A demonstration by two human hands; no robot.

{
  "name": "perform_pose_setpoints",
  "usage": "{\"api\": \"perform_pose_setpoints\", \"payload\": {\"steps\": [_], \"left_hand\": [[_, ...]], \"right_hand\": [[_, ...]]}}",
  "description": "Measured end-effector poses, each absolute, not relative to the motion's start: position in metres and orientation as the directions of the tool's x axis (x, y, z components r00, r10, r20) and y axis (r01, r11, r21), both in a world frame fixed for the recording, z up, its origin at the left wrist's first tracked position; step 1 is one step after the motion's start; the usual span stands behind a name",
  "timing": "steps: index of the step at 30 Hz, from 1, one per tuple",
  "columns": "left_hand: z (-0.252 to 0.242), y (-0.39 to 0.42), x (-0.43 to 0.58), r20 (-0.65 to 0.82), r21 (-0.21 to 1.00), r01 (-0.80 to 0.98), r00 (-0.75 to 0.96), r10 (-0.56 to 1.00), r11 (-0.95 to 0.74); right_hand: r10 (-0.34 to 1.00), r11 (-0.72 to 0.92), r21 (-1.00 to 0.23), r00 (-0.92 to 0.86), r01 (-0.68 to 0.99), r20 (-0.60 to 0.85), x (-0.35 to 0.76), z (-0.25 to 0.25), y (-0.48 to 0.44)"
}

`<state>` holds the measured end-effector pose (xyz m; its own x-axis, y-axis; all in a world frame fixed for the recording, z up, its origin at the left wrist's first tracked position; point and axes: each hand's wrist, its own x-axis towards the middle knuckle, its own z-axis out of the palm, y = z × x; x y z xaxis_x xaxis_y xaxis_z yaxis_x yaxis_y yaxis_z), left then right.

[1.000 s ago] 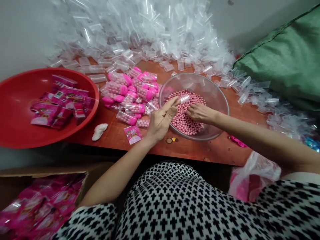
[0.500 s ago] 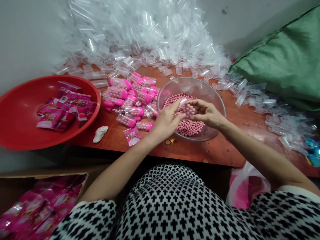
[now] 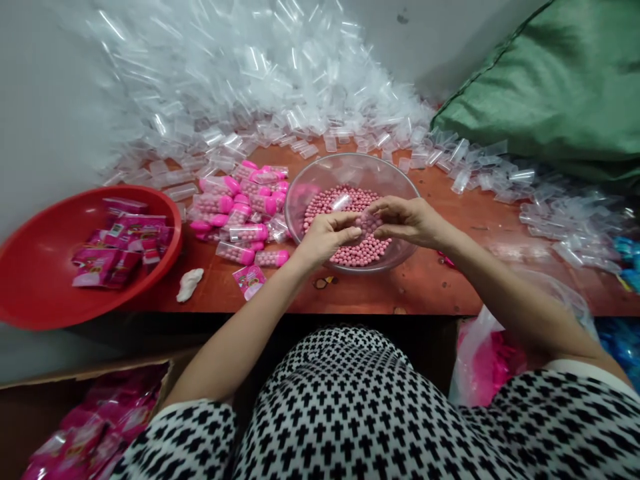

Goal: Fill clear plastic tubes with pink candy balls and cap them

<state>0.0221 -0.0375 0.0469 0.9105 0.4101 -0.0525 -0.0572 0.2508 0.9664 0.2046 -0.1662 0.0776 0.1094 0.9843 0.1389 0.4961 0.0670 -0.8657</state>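
Observation:
Pink beads [image 3: 345, 199] lie in a clear plastic bowl [image 3: 400, 175] at the middle of the table. Over the bowl's front part, my left hand [image 3: 327, 235] has its thumb and fingers closed on a clear tube of pink beads [image 3: 369, 223]. Facing it, my right hand [image 3: 413, 221] curves its thumb and fingers round the other side of the same tube. Another clear tube [image 3: 342, 202] rests on the beads behind my hands. Left of the bowl is a pile of filled tubes with pink caps [image 3: 240, 212].
A red basin [image 3: 30, 267] with pink packets is at the left. Clear empty tubes [image 3: 240, 80] are heaped along the back. A green sack [image 3: 550, 87] leans at the back right. A white lump [image 3: 190, 285] and a pink card [image 3: 249, 280] lie near the front edge.
The view has shifted, so the table's objects appear further left. My hands stay over the bowl around the bead-filled tube. The clear tube on the beads now shows apart from my left fingers.

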Motion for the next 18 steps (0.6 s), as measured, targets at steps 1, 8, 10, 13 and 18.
{"api": "perform_pose_setpoints", "payload": {"steps": [1,8,10,13,18], "left_hand": [[0.048,-0.038,0.023,-0.051,0.972,-0.048,0.912,0.408,0.228],[0.043,-0.039,0.032,-0.105,0.979,0.010,0.882,0.459,0.205],[0.042,-0.038,0.034,-0.116,0.978,0.018,0.878,0.464,0.209],[0.041,-0.036,0.033,-0.109,0.986,0.036,0.884,0.454,0.165],[0.037,-0.035,0.031,-0.084,0.995,0.043,0.846,0.526,0.090]], "right_hand": [[0.985,0.068,-0.845,0.096,0.531,0.140,0.205,0.078,-0.167],[0.977,-0.011,-0.947,0.206,0.321,0.058,0.200,0.060,-0.169],[0.979,-0.015,-0.947,0.195,0.321,0.050,0.197,0.056,-0.168],[0.986,-0.020,-0.929,0.163,0.369,0.043,0.192,0.053,-0.168],[0.961,-0.090,-0.746,0.254,0.659,0.109,0.181,0.047,-0.164]]}}
